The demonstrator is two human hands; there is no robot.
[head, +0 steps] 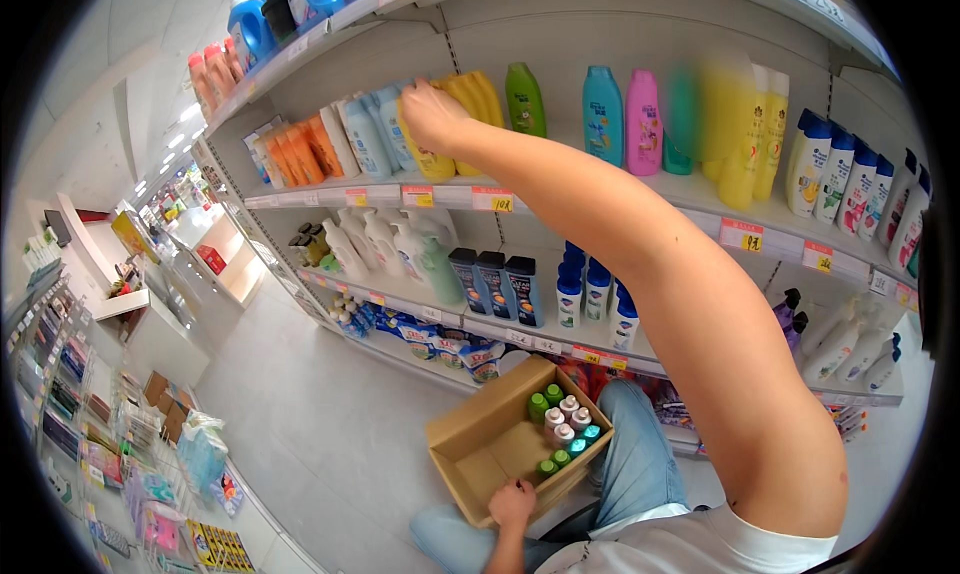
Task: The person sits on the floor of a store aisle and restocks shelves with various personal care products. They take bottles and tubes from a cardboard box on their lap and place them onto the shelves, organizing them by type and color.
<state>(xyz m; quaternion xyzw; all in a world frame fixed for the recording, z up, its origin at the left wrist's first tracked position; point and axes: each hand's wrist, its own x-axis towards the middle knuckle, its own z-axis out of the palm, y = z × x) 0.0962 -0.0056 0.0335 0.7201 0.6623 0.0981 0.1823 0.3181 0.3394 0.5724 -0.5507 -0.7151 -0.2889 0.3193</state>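
My right hand (pixel 435 114) reaches across to the upper shelf (pixel 551 187) and grips the top of a yellow bottle (pixel 431 163). This bottle stands upright at the front, with more yellow bottles (pixel 480 97) behind it and light blue bottles (pixel 367 138) to its left. My left hand (pixel 514 503) is closed on the near rim of an open cardboard box (pixel 487 465) by my knees. Inside the box, green-capped bottles (pixel 538 407), pale pink-topped bottles (pixel 564 433) and teal-capped bottles (pixel 577 448) stand together on the right side.
Right of my reaching arm stand a green bottle (pixel 526 101), a blue bottle (pixel 603 116), a pink bottle (pixel 643 123) and Head & Shoulders bottles (pixel 810 165). Lower down are Clear bottles (pixel 491 285) and white pump bottles (pixel 379 244). Another goods rack (pixel 127 454) borders the aisle floor (pixel 300 416).
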